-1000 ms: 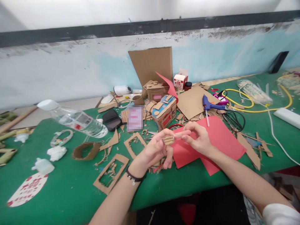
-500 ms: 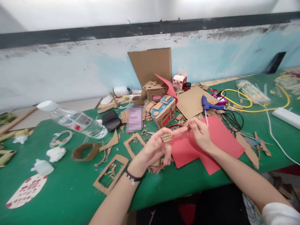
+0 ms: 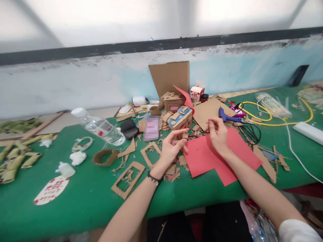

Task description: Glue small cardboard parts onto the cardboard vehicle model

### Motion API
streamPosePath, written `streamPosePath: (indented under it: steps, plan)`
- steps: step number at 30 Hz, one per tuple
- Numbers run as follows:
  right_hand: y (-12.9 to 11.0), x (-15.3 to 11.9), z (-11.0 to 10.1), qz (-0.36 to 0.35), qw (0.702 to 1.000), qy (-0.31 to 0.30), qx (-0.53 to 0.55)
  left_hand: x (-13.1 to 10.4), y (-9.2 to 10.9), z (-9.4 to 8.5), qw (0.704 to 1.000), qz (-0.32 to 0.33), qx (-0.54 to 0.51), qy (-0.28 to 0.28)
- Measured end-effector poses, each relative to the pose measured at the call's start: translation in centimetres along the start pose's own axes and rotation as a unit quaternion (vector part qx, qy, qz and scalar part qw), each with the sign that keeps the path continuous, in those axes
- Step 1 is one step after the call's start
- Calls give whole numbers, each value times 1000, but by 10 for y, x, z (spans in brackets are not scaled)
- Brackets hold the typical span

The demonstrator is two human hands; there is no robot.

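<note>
Item: craft bench, green table (image 3: 75, 215) filling the lower frame; left hand (image 3: 171, 148) at centre, fingers half curled, thumb and fingertips pinching a small cardboard piece (image 3: 185, 135) just above the table, its shape too small to read; right hand (image 3: 218, 136) right of centre, above the red paper (image 3: 222, 158), fingers drawn together near its upper edge, whether they pinch anything cannot be told; the two hands stand near each other but apart. Surroundings: decorated cardboard model (image 3: 179, 118) just behind the left hand, at centre; blue glue gun (image 3: 227, 116) just beyond the right hand, with yellow cable (image 3: 277, 117) to the upper right; black scissors (image 3: 249, 132) beside the red paper; plain cardboard sheet (image 3: 169, 76) propped against the wall at upper centre; cut-out cardboard frames (image 3: 127, 178) at lower centre; cardboard ring (image 3: 104, 157) and water bottle (image 3: 102, 127) to the left. Step in hand, by judgement: a small cut part is being held and fingered close to the model and the glue gun, likely a fitting or fixing stage. Next move, by judgement: calls for a steady pinch on the small piece, with the free hand reaching past the paper without disturbing the scraps.
</note>
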State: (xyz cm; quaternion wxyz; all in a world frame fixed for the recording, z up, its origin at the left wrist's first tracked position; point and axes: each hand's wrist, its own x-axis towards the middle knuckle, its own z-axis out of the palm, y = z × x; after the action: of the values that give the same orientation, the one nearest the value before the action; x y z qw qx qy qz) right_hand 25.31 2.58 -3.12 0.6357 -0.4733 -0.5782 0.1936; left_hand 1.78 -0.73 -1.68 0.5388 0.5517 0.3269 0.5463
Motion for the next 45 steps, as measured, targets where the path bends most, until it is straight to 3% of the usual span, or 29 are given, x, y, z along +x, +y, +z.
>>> streamPosePath:
  steps: [3, 7, 10, 13, 15, 18, 24, 32, 45]
  plan:
    - [-3, 15, -5, -17, 999, 39, -15, 0, -2, 0, 999, 0, 41, 2]
    - [-6, 42, -30, -58, 989, 8, -137, 0, -4, 0, 999, -15, 37, 7]
    - [0, 60, -56, -101, 938, -34, -329, 1, -6, 0, 999, -23, 34, 5]
    - [12, 69, -78, -59, 864, -35, -500, 1, -5, 2, 999, -31, 21, 0]
    - [24, 69, -89, -35, 826, -16, -562, 1, -4, 3, 999, -38, 9, 0]
    - [46, 65, -99, -30, 799, -23, -600, 0, -4, 6, 998, -58, -2, -6]
    - [76, 61, -100, -8, 793, -67, -605, -3, -6, 8, 996, -82, -3, -18]
    - [84, 64, -90, -4, 794, -80, -603, -2, -3, 7, 997, -79, -10, -20]
    - [86, 75, -103, -1, 864, -43, -501, -2, -1, 3, 997, -69, -15, -18]
